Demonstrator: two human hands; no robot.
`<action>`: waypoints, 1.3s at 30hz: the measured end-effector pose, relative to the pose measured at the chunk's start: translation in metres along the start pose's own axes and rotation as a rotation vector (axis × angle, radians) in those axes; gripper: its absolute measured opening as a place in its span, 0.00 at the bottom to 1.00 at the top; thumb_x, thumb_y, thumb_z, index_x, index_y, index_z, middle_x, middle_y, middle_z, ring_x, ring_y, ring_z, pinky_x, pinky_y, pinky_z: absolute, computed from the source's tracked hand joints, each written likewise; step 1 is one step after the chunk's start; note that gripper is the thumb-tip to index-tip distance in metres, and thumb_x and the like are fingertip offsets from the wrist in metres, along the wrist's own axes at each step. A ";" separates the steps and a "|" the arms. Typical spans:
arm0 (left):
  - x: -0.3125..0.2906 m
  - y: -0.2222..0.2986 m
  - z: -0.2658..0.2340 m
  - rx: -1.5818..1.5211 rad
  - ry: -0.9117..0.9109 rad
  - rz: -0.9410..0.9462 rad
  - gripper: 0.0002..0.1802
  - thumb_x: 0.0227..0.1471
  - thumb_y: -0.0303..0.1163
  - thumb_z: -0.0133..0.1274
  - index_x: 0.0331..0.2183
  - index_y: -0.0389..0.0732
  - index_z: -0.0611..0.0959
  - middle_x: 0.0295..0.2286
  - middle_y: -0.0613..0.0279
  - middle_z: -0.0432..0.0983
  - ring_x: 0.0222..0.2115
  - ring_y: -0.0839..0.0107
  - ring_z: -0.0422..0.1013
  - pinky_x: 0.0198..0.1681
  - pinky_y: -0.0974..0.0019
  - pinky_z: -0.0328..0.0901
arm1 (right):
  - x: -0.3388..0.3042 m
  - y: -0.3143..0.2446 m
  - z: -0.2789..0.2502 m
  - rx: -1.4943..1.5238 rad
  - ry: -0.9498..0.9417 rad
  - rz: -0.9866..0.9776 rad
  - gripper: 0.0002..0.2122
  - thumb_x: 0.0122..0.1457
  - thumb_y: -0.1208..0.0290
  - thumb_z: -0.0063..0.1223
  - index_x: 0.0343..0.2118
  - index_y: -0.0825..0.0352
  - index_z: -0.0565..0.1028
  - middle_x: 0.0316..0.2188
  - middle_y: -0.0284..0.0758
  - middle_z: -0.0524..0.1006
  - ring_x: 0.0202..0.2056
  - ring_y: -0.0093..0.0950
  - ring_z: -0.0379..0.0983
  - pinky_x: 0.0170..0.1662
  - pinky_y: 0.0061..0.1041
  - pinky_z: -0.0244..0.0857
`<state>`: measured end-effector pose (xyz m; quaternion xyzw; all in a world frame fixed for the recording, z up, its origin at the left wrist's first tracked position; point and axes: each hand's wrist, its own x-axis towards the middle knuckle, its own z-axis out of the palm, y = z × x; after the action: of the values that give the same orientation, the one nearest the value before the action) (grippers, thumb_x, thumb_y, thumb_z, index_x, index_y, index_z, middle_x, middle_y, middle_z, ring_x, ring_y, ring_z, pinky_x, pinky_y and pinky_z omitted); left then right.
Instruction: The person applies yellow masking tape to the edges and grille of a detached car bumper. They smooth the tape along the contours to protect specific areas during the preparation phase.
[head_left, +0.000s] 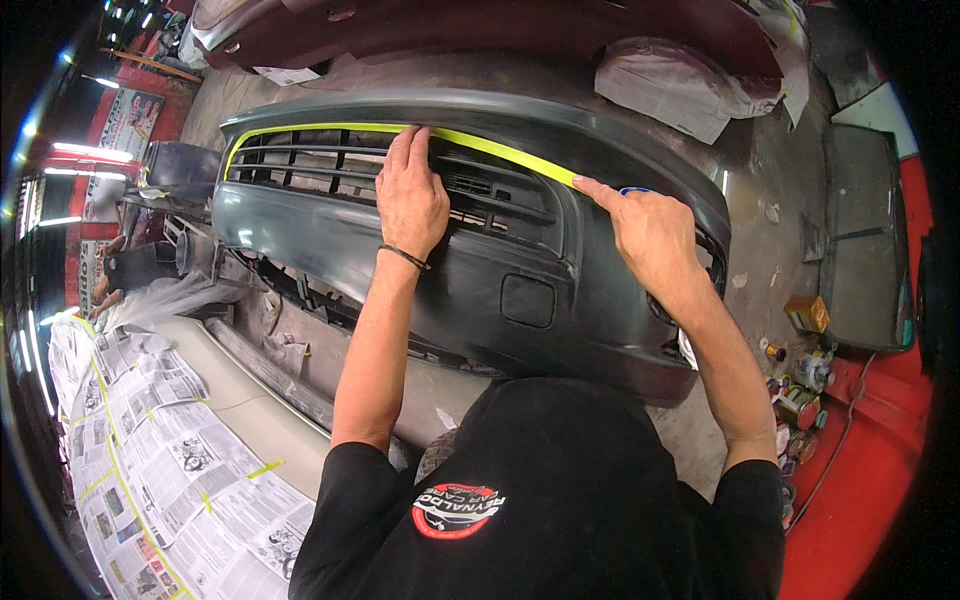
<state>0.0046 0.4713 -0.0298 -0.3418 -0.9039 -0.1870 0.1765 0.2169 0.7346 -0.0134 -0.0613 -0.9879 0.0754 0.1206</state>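
Observation:
A dark grey car bumper cover [330, 215] lies before me, with a slatted grille opening [300, 165] in its upper part. Bright yellow-green masking tape [490, 147] runs along that opening's upper edge and bends down at its left end. My left hand [412, 200] is open, its outstretched fingertips pressing the tape near the middle. At the strip's right end, my right hand [650, 235] points its index finger onto the tape. Its other fingers curl round what looks like the tape roll [637, 190], of which only a blue and white edge shows; the rest is hidden.
Newspaper [190, 460] taped over a beige car panel [235, 375] lies at the lower left. Beyond the bumper stands a dark red car body [480, 35] with a paper-covered part. Cans [800, 405], an orange box [806, 313] and a framed glass panel [865, 235] are at the right.

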 end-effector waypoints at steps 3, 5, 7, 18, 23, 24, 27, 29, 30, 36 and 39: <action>-0.001 0.002 0.000 0.035 -0.019 -0.001 0.35 0.58 0.18 0.52 0.67 0.39 0.75 0.67 0.43 0.70 0.65 0.41 0.69 0.68 0.43 0.66 | -0.001 -0.001 0.004 0.011 0.059 -0.018 0.23 0.67 0.73 0.55 0.62 0.45 0.85 0.27 0.36 0.83 0.29 0.37 0.85 0.32 0.39 0.78; -0.003 0.005 -0.001 0.053 -0.023 0.016 0.35 0.59 0.19 0.52 0.68 0.41 0.75 0.66 0.44 0.71 0.65 0.42 0.69 0.68 0.43 0.67 | -0.002 -0.005 0.000 0.000 0.030 0.005 0.23 0.66 0.73 0.56 0.62 0.45 0.85 0.27 0.36 0.83 0.29 0.37 0.85 0.32 0.38 0.79; -0.003 0.011 -0.004 0.046 -0.024 0.047 0.35 0.60 0.19 0.52 0.68 0.44 0.76 0.66 0.46 0.71 0.65 0.42 0.70 0.67 0.42 0.67 | -0.002 -0.005 0.000 -0.008 0.027 0.009 0.23 0.67 0.73 0.56 0.62 0.45 0.85 0.27 0.36 0.83 0.29 0.37 0.85 0.32 0.38 0.79; -0.006 0.026 0.001 0.062 -0.049 0.092 0.34 0.57 0.22 0.55 0.66 0.45 0.78 0.65 0.50 0.72 0.66 0.47 0.69 0.65 0.43 0.66 | -0.003 -0.001 0.006 0.041 0.017 0.026 0.24 0.67 0.74 0.55 0.64 0.46 0.83 0.29 0.38 0.85 0.32 0.39 0.86 0.34 0.43 0.80; -0.004 0.021 0.005 0.017 -0.026 0.108 0.33 0.58 0.21 0.55 0.65 0.46 0.79 0.64 0.49 0.73 0.65 0.46 0.70 0.66 0.44 0.67 | -0.011 -0.002 0.011 0.140 0.065 0.063 0.25 0.70 0.71 0.56 0.69 0.46 0.78 0.31 0.38 0.86 0.31 0.41 0.85 0.35 0.44 0.79; -0.005 0.021 0.006 0.019 -0.020 0.111 0.34 0.57 0.20 0.54 0.65 0.46 0.79 0.64 0.48 0.74 0.64 0.46 0.71 0.66 0.44 0.67 | -0.013 -0.004 0.012 0.174 0.078 0.081 0.25 0.71 0.70 0.56 0.70 0.47 0.77 0.31 0.38 0.86 0.31 0.41 0.85 0.35 0.44 0.79; -0.005 0.018 0.008 0.017 -0.013 0.120 0.34 0.57 0.20 0.54 0.65 0.45 0.79 0.64 0.46 0.73 0.64 0.44 0.71 0.66 0.43 0.68 | -0.018 -0.018 0.002 0.323 0.171 0.070 0.25 0.72 0.67 0.57 0.71 0.48 0.76 0.31 0.40 0.86 0.31 0.44 0.84 0.35 0.45 0.78; -0.005 0.015 0.008 -0.022 -0.017 0.127 0.34 0.57 0.19 0.54 0.65 0.43 0.79 0.64 0.45 0.73 0.63 0.42 0.71 0.65 0.43 0.69 | -0.020 -0.032 -0.006 0.387 0.208 0.053 0.25 0.72 0.67 0.58 0.72 0.48 0.75 0.31 0.41 0.85 0.31 0.46 0.84 0.35 0.46 0.77; -0.004 0.014 0.007 -0.044 -0.013 0.131 0.33 0.57 0.19 0.54 0.65 0.42 0.79 0.64 0.44 0.72 0.63 0.42 0.71 0.65 0.43 0.69 | -0.019 -0.037 -0.011 0.414 0.230 0.041 0.26 0.72 0.66 0.58 0.72 0.49 0.74 0.32 0.42 0.85 0.31 0.47 0.84 0.35 0.47 0.76; -0.007 0.016 0.007 -0.110 -0.049 0.115 0.34 0.57 0.19 0.54 0.66 0.39 0.77 0.66 0.40 0.69 0.64 0.38 0.69 0.67 0.42 0.68 | -0.005 -0.060 -0.048 0.450 0.201 0.213 0.26 0.74 0.65 0.57 0.74 0.47 0.73 0.26 0.45 0.83 0.28 0.49 0.82 0.34 0.49 0.73; -0.007 0.021 0.007 -0.151 -0.040 0.108 0.35 0.58 0.21 0.55 0.67 0.39 0.76 0.66 0.39 0.68 0.65 0.39 0.69 0.67 0.42 0.67 | 0.002 -0.071 -0.057 0.412 0.241 0.241 0.26 0.74 0.63 0.57 0.74 0.47 0.72 0.24 0.46 0.81 0.27 0.50 0.82 0.34 0.50 0.72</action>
<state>0.0224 0.4849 -0.0347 -0.4062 -0.8708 -0.2378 0.1419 0.2216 0.6734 0.0536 -0.1613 -0.9159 0.2807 0.2374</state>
